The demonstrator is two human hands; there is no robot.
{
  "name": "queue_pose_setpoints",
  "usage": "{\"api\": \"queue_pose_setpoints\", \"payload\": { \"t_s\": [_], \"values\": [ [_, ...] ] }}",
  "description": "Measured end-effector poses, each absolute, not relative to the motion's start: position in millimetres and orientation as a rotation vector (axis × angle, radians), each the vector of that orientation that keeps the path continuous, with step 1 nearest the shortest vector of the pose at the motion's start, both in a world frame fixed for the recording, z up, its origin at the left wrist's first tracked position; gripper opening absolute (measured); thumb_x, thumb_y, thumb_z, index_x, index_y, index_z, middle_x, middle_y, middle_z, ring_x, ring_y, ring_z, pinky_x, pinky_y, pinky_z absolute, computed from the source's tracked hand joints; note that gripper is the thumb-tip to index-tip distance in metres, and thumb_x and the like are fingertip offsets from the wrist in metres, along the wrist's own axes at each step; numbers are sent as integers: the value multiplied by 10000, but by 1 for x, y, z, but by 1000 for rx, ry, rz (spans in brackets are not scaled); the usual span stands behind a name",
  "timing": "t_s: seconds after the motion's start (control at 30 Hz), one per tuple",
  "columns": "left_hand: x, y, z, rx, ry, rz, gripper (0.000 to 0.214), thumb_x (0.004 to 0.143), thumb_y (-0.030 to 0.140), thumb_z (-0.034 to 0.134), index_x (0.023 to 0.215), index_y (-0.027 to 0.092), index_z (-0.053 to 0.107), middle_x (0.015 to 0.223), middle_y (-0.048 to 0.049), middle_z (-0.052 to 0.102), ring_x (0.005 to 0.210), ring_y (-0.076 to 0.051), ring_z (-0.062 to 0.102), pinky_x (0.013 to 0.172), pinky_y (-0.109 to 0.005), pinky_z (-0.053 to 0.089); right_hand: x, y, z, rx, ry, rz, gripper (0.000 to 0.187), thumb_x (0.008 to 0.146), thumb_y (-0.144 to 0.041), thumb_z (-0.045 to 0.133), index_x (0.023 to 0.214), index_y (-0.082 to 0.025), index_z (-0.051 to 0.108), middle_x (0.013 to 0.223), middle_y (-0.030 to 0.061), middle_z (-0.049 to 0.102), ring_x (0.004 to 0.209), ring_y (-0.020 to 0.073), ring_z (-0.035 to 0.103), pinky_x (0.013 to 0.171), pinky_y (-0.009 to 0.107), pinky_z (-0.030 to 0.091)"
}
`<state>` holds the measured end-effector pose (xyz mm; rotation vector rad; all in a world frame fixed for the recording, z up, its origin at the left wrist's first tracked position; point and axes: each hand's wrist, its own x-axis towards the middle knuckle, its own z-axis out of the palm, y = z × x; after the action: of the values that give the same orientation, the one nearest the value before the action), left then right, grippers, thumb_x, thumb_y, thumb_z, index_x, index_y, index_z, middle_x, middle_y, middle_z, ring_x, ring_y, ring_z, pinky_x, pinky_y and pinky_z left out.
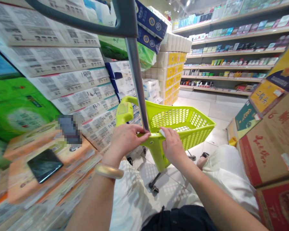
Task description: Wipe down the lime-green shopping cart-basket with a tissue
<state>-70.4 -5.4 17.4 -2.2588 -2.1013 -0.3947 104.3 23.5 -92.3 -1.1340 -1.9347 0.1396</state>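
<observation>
A supermarket aisle with pale floor tiles (214, 109) runs ahead, lined on the left by stacked cartons (69, 80) of paper goods, on the right by brown boxes (274, 144), and at the far end by long shelves (231, 48) of small packs; a dark phone (45, 165) lies flat on an orange carton at the left, well apart from both hands; the person sits low, knees in light cloth, with a lime-green wheeled basket (197, 134) standing on the floor just in front of them; its grey pole (137, 83) rises steeply from the near rim to a handle grip (86, 22) high above; the left hand (126, 138), a pale bangle (109, 170) on its wrist, is closed over the near rim with fingertips wrapped around the foot of the pole; the right hand (172, 146) sits just beside it on the same rim, thumb and fingers pinched together on a small white piece (162, 132) that touches the plastic; what that piece is cannot be told; judging by this, the work is in its middle, both hands busy at the 1 joint where pole meets rim; the pole stands fully drawn out, the basket stays upright on its wheels (154, 187), and no goods show in the part of its inside that is in view, so loading seems not yet begun.
</observation>
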Motion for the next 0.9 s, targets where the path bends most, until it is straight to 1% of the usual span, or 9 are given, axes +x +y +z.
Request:
{"api": "queue_pose_setpoints", "payload": {
  "t_s": [0.07, 0.2, 0.33, 0.43, 0.53, 0.7, 0.8, 0.9],
  "values": [
    [-69, -5, 18, -2254, -2096, -383, 350, 817, 587, 538, 847, 335, 777, 831, 6, 772, 784, -184, 673, 615, -269, 383, 99, 20, -90, -1112, -1927, 148, 545, 773, -25, 399, 1287, -134, 543, 1158, 156, 602, 1123, 273, 507, 1028, 494, 408],
    [-68, -6, 19, -2249, -2098, -372, 334, 822, 573, 536, 865, 345, 776, 869, 11, 772, 797, -188, 678, 615, -267, 387, 80, 7, -79, -1008, -1970, 174, 558, 775, -32, 419, 1313, -133, 529, 1210, 155, 589, 1149, 264, 498, 1040, 465, 412],
    [-70, -6, 19, -2257, -2112, -374, 327, 821, 575, 540, 869, 353, 775, 851, 15, 769, 772, -182, 675, 602, -262, 379, 83, 10, -82, -977, -1994, 142, 556, 777, -34, 414, 1317, -116, 521, 1219, 149, 590, 1150, 255, 498, 1041, 446, 413],
    [-70, -7, 19, -2256, -2102, -377, 334, 817, 583, 542, 848, 346, 776, 841, 10, 768, 768, -185, 670, 594, -268, 365, 99, 21, -95, -1047, -1952, 107, 532, 775, -31, 402, 1283, -100, 542, 1185, 160, 599, 1130, 261, 509, 1031, 459, 417],
    [-68, -8, 20, -2241, -2106, -369, 339, 815, 580, 541, 825, 336, 777, 822, 8, 766, 749, -188, 665, 574, -276, 348, 107, 27, -102, -1140, -1890, 101, 533, 769, -26, 399, 1272, -116, 551, 1157, 159, 603, 1121, 270, 514, 1023, 486, 418],
    [-66, -9, 20, -2271, -2091, -390, 309, 823, 557, 547, 861, 353, 775, 875, 20, 772, 790, -187, 675, 596, -273, 367, 88, 11, -90, -1080, -1893, 125, 551, 757, -23, 407, 1283, -106, 548, 1189, 167, 594, 1144, 272, 498, 1042, 480, 411],
    [-69, -9, 18, -2267, -2084, -406, 313, 821, 559, 552, 883, 350, 777, 881, 10, 772, 779, -182, 673, 611, -270, 383, 80, 3, -82, -1007, -1945, 165, 569, 763, -27, 408, 1308, -126, 538, 1214, 152, 590, 1154, 260, 492, 1049, 466, 411],
    [-72, -9, 17, -2271, -2074, -408, 317, 813, 565, 555, 873, 348, 779, 873, 10, 771, 761, -178, 665, 610, -267, 386, 88, 7, -86, -998, -1944, 180, 586, 758, -25, 409, 1315, -153, 538, 1215, 137, 593, 1159, 252, 496, 1051, 466, 412]
  ]
}}
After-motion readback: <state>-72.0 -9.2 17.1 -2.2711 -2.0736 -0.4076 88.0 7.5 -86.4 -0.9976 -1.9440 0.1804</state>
